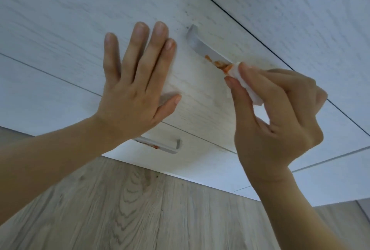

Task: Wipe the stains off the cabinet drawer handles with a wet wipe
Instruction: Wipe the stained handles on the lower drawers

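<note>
Left hand (132,89) lies flat on the white drawer front (190,89), fingers straight and slightly spread, thumb out toward 3 o'clock, holding nothing. Right hand (276,113) at 3 o'clock of the left one pinches a folded white wipe (248,87) between thumb and forefinger, other fingers curled behind. Wipe's tip touches the grey handle (202,47) at its 4 o'clock end, and the tip is tinted orange. Orange stain (217,62) smeared along the handle just at 10 o'clock from the wipe; the handle's 10 o'clock half looks clean. Handle runs diagonally, 10 to 4 o'clock, between the two hands. Second handle (162,145) on the drawer below, at 6 o'clock of the left hand, partly hidden by the left wrist, small orange smear (154,146) on it. Wood-grain floor (140,209) at 6 o'clock.
</note>
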The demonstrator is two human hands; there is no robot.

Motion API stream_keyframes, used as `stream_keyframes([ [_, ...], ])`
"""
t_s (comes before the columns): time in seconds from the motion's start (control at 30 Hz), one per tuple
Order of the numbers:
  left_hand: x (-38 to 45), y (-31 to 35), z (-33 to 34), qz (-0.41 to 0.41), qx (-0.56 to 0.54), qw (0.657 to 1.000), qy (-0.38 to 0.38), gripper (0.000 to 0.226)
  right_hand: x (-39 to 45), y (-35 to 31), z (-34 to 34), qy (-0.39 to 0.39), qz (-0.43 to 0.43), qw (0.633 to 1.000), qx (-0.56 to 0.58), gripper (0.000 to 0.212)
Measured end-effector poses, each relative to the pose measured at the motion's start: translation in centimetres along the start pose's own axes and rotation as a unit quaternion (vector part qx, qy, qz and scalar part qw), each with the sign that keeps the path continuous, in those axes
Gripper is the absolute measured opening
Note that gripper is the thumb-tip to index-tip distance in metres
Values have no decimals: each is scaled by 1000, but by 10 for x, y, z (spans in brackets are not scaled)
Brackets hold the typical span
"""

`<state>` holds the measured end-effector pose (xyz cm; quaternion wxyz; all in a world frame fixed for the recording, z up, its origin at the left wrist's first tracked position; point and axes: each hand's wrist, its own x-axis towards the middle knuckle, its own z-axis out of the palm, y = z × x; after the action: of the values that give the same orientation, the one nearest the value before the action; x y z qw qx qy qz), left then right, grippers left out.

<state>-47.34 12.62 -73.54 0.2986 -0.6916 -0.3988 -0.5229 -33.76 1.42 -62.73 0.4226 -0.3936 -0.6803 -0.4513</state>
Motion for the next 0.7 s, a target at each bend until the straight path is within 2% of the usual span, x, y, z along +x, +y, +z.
stream_keyframes([
  [0.43,3,0,0,-14,4,1000,-1,72,-1,-8,6,19,69,996,48,19],
  [0.7,3,1,1,-17,2,1000,2,71,2,-12,14,25,37,997,63,21],
])
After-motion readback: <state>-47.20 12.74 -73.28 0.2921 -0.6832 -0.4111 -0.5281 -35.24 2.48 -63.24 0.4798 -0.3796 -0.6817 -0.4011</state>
